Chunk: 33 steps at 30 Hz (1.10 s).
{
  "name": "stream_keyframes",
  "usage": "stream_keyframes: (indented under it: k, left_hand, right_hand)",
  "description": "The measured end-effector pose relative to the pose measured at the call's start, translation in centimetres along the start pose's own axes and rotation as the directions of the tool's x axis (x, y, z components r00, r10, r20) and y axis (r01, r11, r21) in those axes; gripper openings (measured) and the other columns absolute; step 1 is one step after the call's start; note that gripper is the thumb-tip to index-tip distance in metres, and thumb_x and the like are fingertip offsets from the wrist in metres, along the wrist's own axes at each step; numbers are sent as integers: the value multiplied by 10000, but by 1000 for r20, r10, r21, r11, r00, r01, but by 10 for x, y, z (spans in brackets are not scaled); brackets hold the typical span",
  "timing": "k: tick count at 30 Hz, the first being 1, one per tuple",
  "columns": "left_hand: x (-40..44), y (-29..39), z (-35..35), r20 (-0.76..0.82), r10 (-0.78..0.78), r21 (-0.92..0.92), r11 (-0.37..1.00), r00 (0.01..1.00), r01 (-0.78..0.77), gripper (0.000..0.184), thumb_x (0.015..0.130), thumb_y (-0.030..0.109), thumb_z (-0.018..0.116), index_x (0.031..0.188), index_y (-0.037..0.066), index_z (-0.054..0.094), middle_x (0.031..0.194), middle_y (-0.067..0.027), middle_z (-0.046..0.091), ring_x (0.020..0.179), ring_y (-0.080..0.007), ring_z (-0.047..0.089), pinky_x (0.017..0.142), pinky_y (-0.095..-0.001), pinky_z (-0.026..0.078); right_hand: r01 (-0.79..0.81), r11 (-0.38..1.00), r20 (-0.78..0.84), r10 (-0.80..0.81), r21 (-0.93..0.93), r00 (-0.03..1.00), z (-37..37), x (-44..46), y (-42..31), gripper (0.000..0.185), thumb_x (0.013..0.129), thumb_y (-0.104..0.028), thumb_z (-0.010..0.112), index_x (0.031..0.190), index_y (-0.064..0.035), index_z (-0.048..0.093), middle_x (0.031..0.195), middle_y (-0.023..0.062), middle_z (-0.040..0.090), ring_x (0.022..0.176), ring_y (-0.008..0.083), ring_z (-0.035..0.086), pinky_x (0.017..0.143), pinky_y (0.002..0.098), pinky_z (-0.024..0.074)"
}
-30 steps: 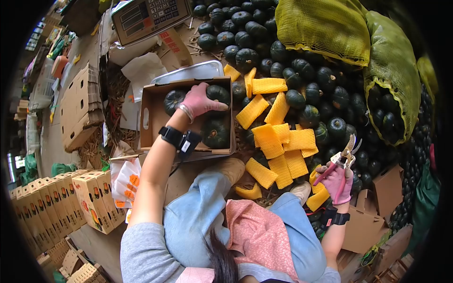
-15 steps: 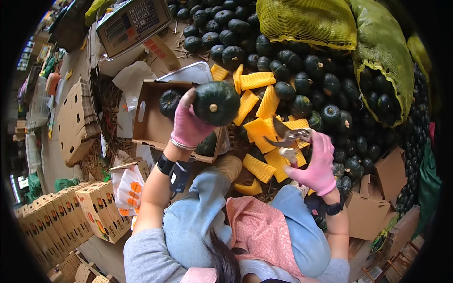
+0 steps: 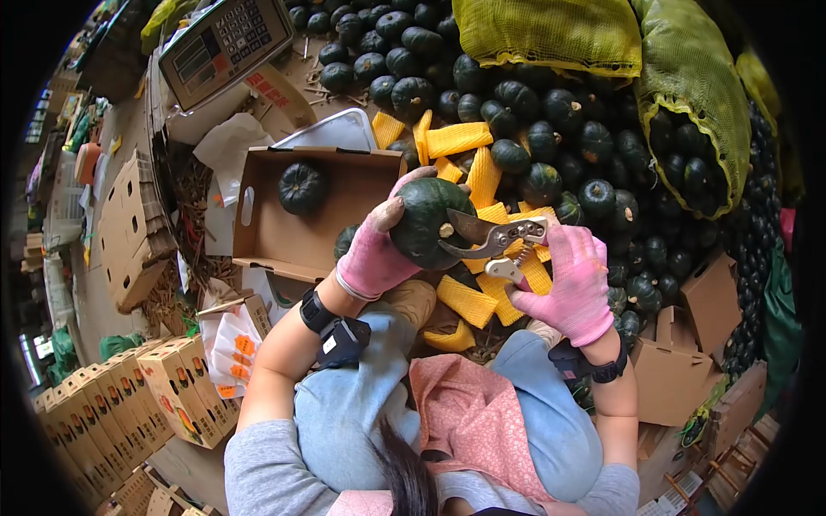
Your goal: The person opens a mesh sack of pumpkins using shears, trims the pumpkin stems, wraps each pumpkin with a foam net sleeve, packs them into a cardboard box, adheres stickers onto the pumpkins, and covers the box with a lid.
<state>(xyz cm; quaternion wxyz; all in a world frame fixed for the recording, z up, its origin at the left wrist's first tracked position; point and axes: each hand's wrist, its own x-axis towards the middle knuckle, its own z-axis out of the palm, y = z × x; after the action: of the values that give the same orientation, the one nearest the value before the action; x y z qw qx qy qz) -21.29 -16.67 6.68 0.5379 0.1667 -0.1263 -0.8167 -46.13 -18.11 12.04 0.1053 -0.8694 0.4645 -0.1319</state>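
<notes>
A dark green pumpkin (image 3: 423,225) is gripped in my left hand (image 3: 379,252), which wears a pink glove, with its pale cut stem turned to the right. My right hand (image 3: 571,284), gloved the same way, is closed round the pruning shears (image 3: 509,238). Their blades are spread and lie at the pumpkin's right side, one on either side of the stem; whether they touch it I cannot tell. Just left of my left hand stands an open cardboard box (image 3: 268,225) with another pumpkin (image 3: 302,188) in it.
Yellow foam sleeves (image 3: 465,304) lie scattered in front of my legs. Many loose pumpkins (image 3: 597,198) heap up beyond, beside yellow-green mesh sacks (image 3: 551,39). A digital scale (image 3: 225,52) stands at the upper left. Printed cartons (image 3: 185,378) are stacked lower left; opened cardboard (image 3: 675,370) lies at right.
My left hand has brought the pumpkin right and down, away from above the box. My right hand's shears have moved slightly left, and their blades now reach the stem area.
</notes>
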Motion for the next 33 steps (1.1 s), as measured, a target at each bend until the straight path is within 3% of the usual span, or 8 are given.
stream_keyframes:
  k: [10,17,23,27,29,31,32,33]
  left_hand:
    - [-2,-2,4,-70,-16,33,999,997,18,744,836,445,611,1436,190,251,1413,-179,372,1271,-367,423,1021,-571,365]
    - [4,-1,12,-97,-20,54,998,995,25,731,847,446,603,1431,180,253,1365,-157,413,1251,-373,437,983,-614,386]
    - [2,-2,30,-127,-50,144,987,991,68,719,850,471,595,1428,214,255,1341,-148,420,1211,-355,469,939,-608,429]
    - [9,-4,28,-128,-31,55,998,991,38,670,857,408,603,1403,199,275,1293,-129,443,1181,-313,492,914,-545,476]
    - [7,4,16,-118,37,60,998,992,-31,665,853,435,596,1392,165,315,1287,-126,467,1168,-312,509,902,-551,485]
    - [-5,24,-13,-128,62,45,997,990,-56,709,835,521,574,1383,125,361,1319,-164,473,1164,-350,519,905,-570,473]
    - [-18,37,-22,-141,40,-109,992,989,-56,739,826,557,557,1378,97,384,1334,-180,469,1173,-365,516,950,-561,441]
    - [-36,57,-45,-146,66,-4,998,987,-68,741,835,551,544,1374,68,388,1344,-180,467,1189,-365,505,997,-523,411]
  right_hand:
    - [-29,985,28,34,-168,999,2,-2,0,813,585,-318,771,1238,41,444,1001,140,546,964,283,528,881,420,375]
    - [-68,972,-31,62,-225,998,8,3,1,762,567,-206,743,1210,68,440,991,162,533,982,321,520,938,426,365]
    - [96,989,-119,-109,-110,987,25,7,23,299,669,-97,637,925,-7,512,723,129,540,685,295,563,585,381,421]
    - [-49,995,-190,66,92,980,20,9,37,275,710,-76,611,968,-38,523,750,152,561,704,350,567,632,382,468]
    - [-411,771,59,441,487,896,31,-6,55,255,754,-119,618,974,-36,520,747,93,561,640,237,581,572,348,471]
    - [-660,201,448,590,724,671,29,-18,81,259,767,-130,636,984,-40,528,747,37,544,642,144,561,582,281,464]
    - [-577,39,434,620,816,654,34,-25,89,234,774,-125,634,965,-38,529,757,6,526,649,104,547,598,243,458]
    - [-589,-1,451,645,808,617,36,-38,103,203,779,-120,617,942,-32,534,761,26,550,654,121,560,623,253,467]
